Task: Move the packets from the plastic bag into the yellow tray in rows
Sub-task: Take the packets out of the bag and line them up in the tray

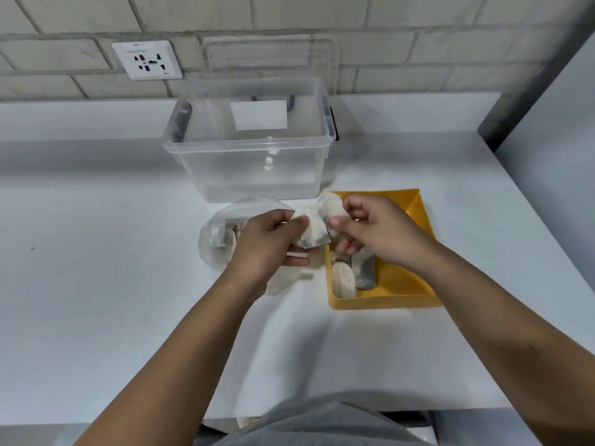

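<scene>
A clear plastic bag (pixel 219 233) lies on the white counter with several packets inside it. My left hand (pixel 267 243) grips a white and grey packet (pixel 314 233) above the gap between bag and tray. My right hand (pixel 373 230) pinches another white packet (pixel 333 206) just right of it, over the tray's left edge. The yellow tray (pixel 405 284) sits at the right. A white packet (pixel 344 280) and a grey packet (pixel 363 272) lie side by side along its left side, with more partly hidden under my right hand.
An open clear storage box (pixel 248 156) stands behind the bag and tray, its lid leaning on the tiled wall. A wall socket (pixel 146 59) is at the back left. A grey panel (pixel 547 107) borders the counter on the right.
</scene>
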`<action>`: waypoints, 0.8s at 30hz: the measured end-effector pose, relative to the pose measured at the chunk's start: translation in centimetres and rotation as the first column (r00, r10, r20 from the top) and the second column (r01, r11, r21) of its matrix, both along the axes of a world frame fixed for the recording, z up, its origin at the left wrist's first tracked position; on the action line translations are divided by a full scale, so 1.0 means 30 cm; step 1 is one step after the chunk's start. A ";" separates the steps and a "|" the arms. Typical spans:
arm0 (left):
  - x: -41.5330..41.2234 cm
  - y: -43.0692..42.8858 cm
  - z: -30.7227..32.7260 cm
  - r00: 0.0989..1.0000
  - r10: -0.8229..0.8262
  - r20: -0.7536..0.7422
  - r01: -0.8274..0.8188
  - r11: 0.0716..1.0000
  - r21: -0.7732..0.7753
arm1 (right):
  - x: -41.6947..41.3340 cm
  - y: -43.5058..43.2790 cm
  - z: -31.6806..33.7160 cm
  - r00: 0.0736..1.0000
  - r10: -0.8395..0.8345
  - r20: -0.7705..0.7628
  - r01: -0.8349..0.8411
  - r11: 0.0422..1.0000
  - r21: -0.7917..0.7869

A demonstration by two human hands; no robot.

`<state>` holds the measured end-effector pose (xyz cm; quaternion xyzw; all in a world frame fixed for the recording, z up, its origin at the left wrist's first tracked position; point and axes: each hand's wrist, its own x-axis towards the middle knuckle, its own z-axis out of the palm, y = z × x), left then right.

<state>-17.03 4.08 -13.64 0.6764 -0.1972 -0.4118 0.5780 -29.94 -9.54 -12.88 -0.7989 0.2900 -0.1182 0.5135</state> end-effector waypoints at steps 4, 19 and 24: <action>-0.004 -0.013 -0.014 0.996 0.005 0.087 -0.007 1.000 0.027 | -0.100 -0.029 -0.010 0.986 -0.058 -0.154 0.001 0.937 -0.350; 0.020 0.014 -0.042 0.998 0.014 0.062 -0.017 0.998 0.054 | -0.196 -0.041 -0.167 0.872 -0.035 -0.488 0.001 0.998 -0.069; 0.024 0.017 -0.050 0.998 0.016 0.058 -0.020 0.998 0.057 | -0.186 -0.050 -0.178 0.878 -0.057 -0.475 0.009 0.995 -0.103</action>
